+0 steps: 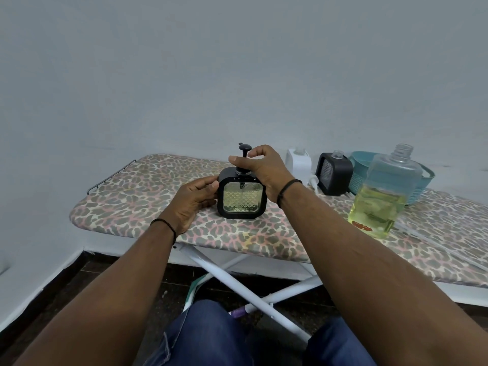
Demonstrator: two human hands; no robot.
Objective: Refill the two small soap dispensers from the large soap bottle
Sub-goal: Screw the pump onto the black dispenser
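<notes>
We are sitting at an ironing board [137, 196] covered in a leopard-print cloth, with 1 black square soap dispenser [241, 196] standing upright in front of us at 12 o'clock. Its patterned clear window is showing yellowish liquid filling most of the body. Our left hand [194, 200] is bracing the dispenser's left side, fingers lying against the black frame with the thumb toward us. Our right hand [260, 167] is reaching over the top, thumb and fingertips curling around the stem of the black pump head [245, 151], which is sitting in the neck.

At 2 o'clock from the dispenser, near the wall, a white dispenser [298, 161] is standing with its neck uncapped, and a white pump piece [313, 180] is lying just beside it. Next to that, a 2nd black dispenser [334, 173] is standing with its neck uncapped too. Behind it at 3 o'clock a teal basket [361, 159] is resting on the board. The large soap bottle [383, 191], uncapped and roughly half full of yellow liquid, is standing upright at 3 o'clock, well apart from our hands.
</notes>
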